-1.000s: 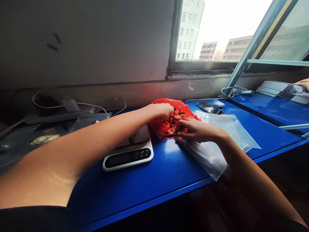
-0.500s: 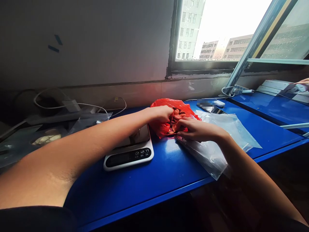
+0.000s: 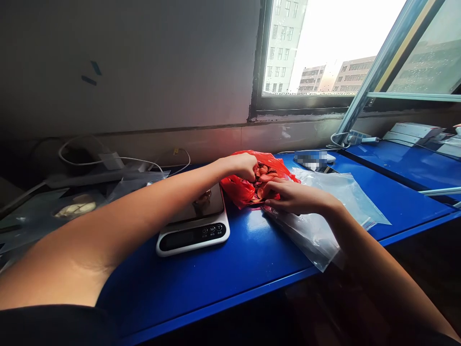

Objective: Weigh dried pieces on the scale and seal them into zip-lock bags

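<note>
A red plastic bag [image 3: 236, 188] stands open on the blue table, with dried reddish-brown slices [image 3: 265, 174] inside. My left hand [image 3: 248, 166] is closed at the bag's left rim; its fingertips are partly hidden. Curled at the near right rim, my right hand [image 3: 286, 194] grips the red plastic with its fingertips touching the slices. Left of the bag is a white kitchen scale [image 3: 192, 240], partly beneath my left forearm, with a small brownish thing [image 3: 204, 197] visible on its platform. Clear zip bags [image 3: 345, 192] lie under and beyond my right hand.
Clear bags with pale pieces [image 3: 76, 207] lie at the left, near a white cable and plug [image 3: 111, 161]. A pixelated dark object [image 3: 311, 158] sits behind the clear bags. A metal post [image 3: 360, 105] rises at the right, with white boxes [image 3: 412, 134] beyond.
The view has shifted slightly. Both hands stay at the red bag, with small finger movements; the slices have moved a little. More of the scale's platform shows under my left forearm.
</note>
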A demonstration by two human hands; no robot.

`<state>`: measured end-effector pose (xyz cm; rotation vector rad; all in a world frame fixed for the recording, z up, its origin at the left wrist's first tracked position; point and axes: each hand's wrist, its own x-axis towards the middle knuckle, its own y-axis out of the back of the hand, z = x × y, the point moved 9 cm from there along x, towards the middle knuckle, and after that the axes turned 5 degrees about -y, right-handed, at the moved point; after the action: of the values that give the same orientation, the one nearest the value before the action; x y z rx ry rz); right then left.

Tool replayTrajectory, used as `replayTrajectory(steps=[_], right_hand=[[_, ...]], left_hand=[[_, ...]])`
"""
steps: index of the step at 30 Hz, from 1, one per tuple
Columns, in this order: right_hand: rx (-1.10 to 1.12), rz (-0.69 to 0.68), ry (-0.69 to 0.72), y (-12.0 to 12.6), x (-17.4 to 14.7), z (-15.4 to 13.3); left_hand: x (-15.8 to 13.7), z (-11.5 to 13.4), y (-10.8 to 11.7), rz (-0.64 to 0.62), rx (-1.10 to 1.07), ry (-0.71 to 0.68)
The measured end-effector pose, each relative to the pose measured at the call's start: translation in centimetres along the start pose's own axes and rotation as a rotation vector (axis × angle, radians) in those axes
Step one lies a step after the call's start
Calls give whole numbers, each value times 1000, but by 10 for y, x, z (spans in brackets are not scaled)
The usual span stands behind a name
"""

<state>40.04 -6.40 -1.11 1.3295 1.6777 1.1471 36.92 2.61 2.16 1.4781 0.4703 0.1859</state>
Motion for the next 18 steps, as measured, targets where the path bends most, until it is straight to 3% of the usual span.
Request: replayTrajectory(steps=[4,7,9,12,14,18], right_hand=[[-14,69,-11,4,3,4],[-97,222,-57,15,10,10],[-194,306,-83,21,19,11],[-312,268,-46,18,40,8],[-338,201,-27,13,56,10],[-340,157,-43,9,75,24]], left_hand=[[-15,-11,18,146,-95,-26],[-30,-17,28,261,-148,-24],[-49,-14,35,348,-218,-48],[-96,-13,44,499,-412,-78],[-133,-26,40,570,-521,27],[-199,-70,8,706,-712,303]])
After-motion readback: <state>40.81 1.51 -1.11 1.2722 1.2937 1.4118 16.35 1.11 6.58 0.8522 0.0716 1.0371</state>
